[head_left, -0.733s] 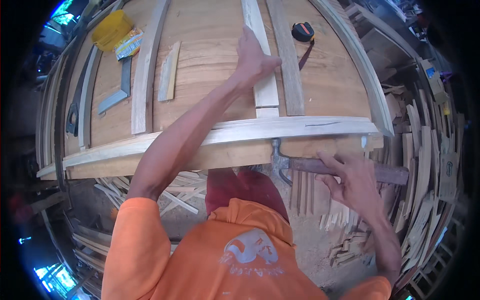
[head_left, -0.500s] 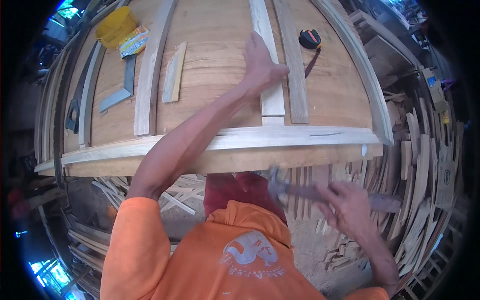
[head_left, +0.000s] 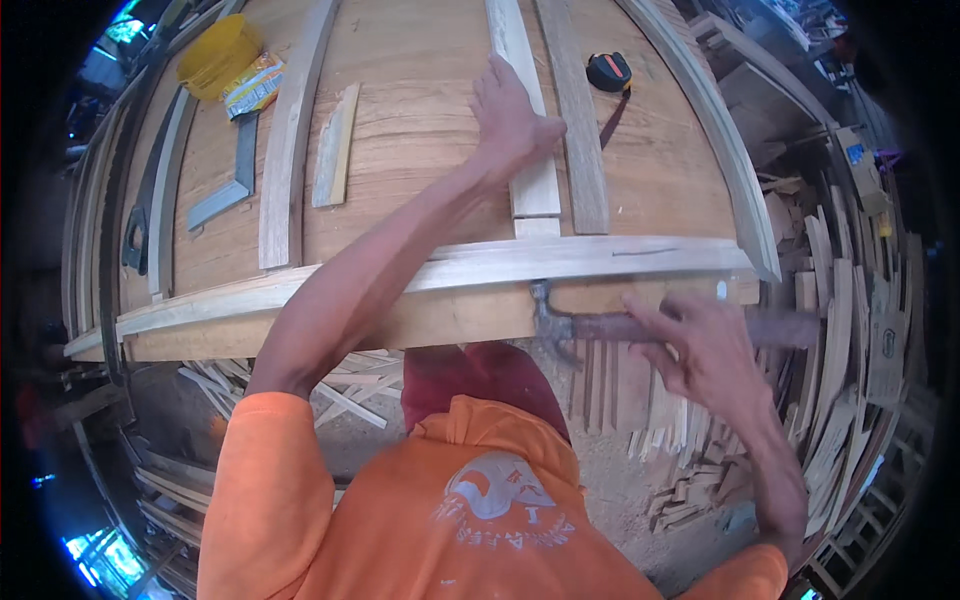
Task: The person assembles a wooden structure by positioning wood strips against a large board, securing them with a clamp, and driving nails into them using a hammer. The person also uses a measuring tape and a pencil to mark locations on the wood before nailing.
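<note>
My left hand (head_left: 512, 122) lies across a pale wooden strip (head_left: 538, 190), fingers on its left side and thumb over its right edge. A thin joint line crosses the strip's near end, close to a long pale rail (head_left: 480, 262) along the panel's front. In my right hand (head_left: 712, 350) is a claw hammer (head_left: 610, 328), gripped by its dark handle. The hammer's head is at the rail's front side, just below the strip's end; whether it touches the wood I cannot tell. Beside the strip runs a greyer strip (head_left: 580, 150).
On the plywood panel (head_left: 410, 60) lie a tape measure (head_left: 608, 72), a metal square (head_left: 220, 203), a wood offcut (head_left: 336, 150) and a handsaw (head_left: 137, 238). A yellow bucket (head_left: 218, 55) and a packet (head_left: 255, 88) sit at far left. Stacked timber (head_left: 850, 340) stands at right.
The hammer has risen from below the bench edge up to the rail's front, my right hand moving with it. My left hand keeps its place on the strip. The view has shifted slightly.
</note>
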